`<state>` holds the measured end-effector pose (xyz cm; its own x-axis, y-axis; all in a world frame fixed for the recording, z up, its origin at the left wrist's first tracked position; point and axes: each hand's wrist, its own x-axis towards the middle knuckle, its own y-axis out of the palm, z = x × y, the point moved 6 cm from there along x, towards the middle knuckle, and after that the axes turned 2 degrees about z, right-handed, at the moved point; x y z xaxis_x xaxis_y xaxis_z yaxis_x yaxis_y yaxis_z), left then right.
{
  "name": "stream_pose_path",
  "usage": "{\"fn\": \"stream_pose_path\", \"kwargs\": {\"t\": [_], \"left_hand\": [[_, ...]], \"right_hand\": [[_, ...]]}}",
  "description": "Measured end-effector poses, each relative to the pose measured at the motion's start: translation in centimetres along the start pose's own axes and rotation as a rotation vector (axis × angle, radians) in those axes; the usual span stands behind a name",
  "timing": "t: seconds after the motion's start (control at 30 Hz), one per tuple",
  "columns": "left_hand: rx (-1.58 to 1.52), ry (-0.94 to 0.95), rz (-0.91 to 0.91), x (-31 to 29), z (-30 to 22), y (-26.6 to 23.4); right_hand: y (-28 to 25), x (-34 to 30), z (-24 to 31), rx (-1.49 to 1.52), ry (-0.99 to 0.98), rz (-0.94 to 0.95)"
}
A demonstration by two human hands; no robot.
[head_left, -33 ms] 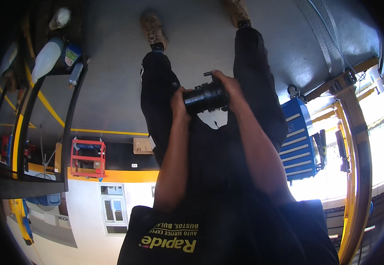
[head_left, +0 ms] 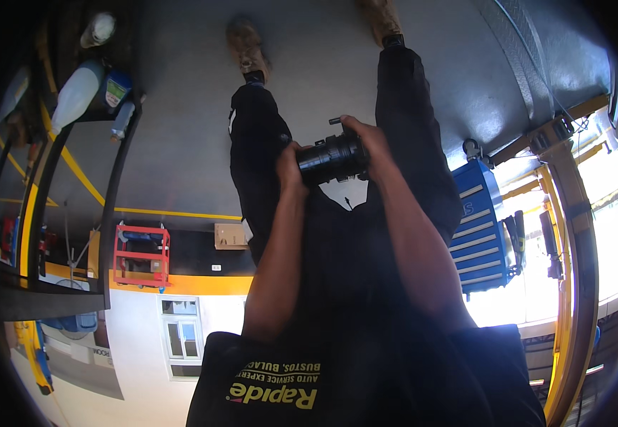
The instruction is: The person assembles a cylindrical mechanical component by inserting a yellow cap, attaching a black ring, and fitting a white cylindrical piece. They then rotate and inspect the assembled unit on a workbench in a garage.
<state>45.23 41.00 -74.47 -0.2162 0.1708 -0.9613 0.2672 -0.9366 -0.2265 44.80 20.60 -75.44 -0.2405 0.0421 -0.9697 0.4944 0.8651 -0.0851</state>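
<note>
Between my thighs I hold a black, ribbed cylindrical car part (head_left: 332, 158) with both hands. A short dark stub, perhaps a pipe or a handle, sticks out by its upper right end; its exact kind I cannot make out. My left hand (head_left: 290, 168) is closed round the left end, fingers mostly hidden behind it. On the right end, my right hand (head_left: 371, 148) grips with the thumb side up near the stub. The part lies roughly level, tilted a little up to the right.
A dark rack on the left holds a white bottle (head_left: 79, 91) and a blue container (head_left: 115, 90). A red cart (head_left: 142, 255) and a cardboard box (head_left: 231, 236) stand behind it. To my right are a blue tool cabinet (head_left: 481, 228) and a lift post (head_left: 572, 206). My boots rest on grey floor (head_left: 309, 78).
My left leg has shifted slightly to the right. Both hands keep the same hold on the black part, which has barely moved.
</note>
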Motion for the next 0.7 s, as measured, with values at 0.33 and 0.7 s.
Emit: {"fn": "stream_pose_path", "kwargs": {"t": [0.33,0.7], "left_hand": [[0.034,-0.059,-0.064,0.4,0.4,0.1],[0.013,-0.136,-0.004,-1.1,-1.7,1.6]], "right_hand": [[0.2,-0.2,0.6,0.013,0.094,-0.053],[1.0,-0.2,2.1,-0.050,0.031,0.024]]}}
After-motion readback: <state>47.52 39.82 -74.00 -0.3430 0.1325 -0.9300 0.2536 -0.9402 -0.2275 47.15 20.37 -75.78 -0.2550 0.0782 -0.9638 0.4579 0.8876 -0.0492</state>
